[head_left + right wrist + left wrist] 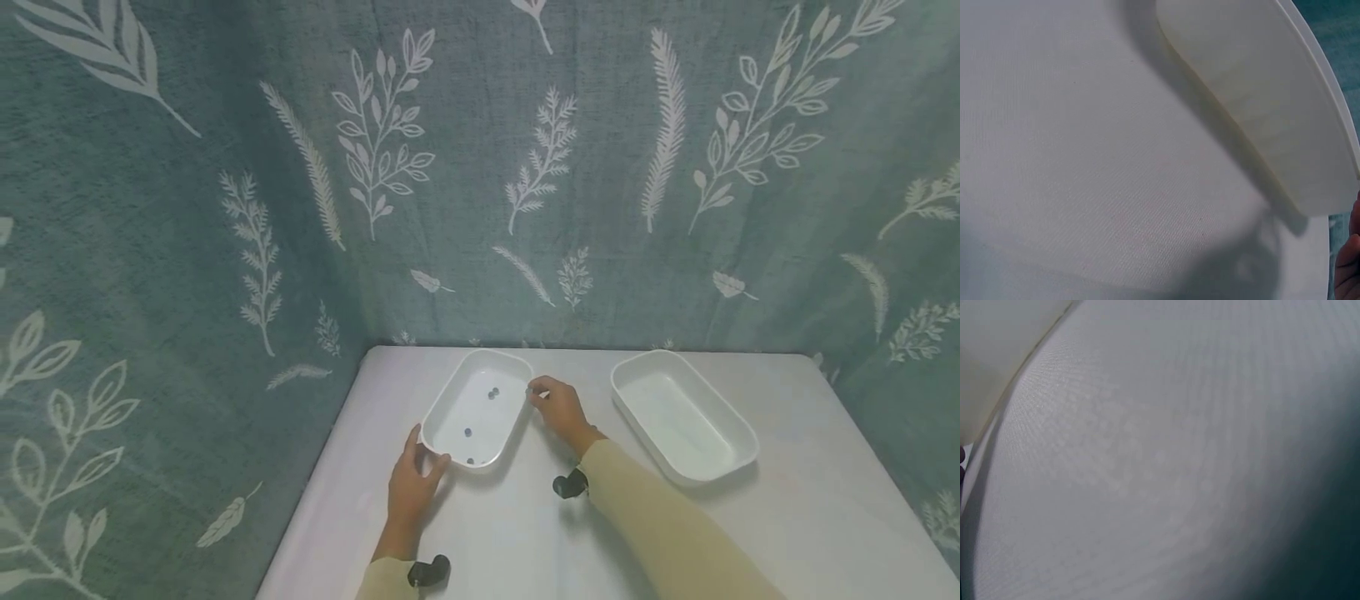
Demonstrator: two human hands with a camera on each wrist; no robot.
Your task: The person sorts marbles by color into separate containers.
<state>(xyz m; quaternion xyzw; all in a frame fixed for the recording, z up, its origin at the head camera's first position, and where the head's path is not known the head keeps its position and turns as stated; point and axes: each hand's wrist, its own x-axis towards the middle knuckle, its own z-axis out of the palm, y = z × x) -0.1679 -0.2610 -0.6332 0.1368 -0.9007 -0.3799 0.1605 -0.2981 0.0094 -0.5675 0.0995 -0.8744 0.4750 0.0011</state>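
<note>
A white rectangular tray with rounded corners lies at the left of the table, holding several small bluish-grey balls. At its near left corner my left hand grips the rim, thumb on the near edge and fingers on the left side. My right hand is at the tray's far right rim, thumb and fingertips together on a small bluish-grey ball, mostly hidden by the fingers. In the right wrist view, fingers show at the right edge, below the end of the tray wall.
A second white tray stands to the right, beyond my right forearm. Both trays are on a white table. Patterned green-blue cloth hangs behind the table and along its sides.
</note>
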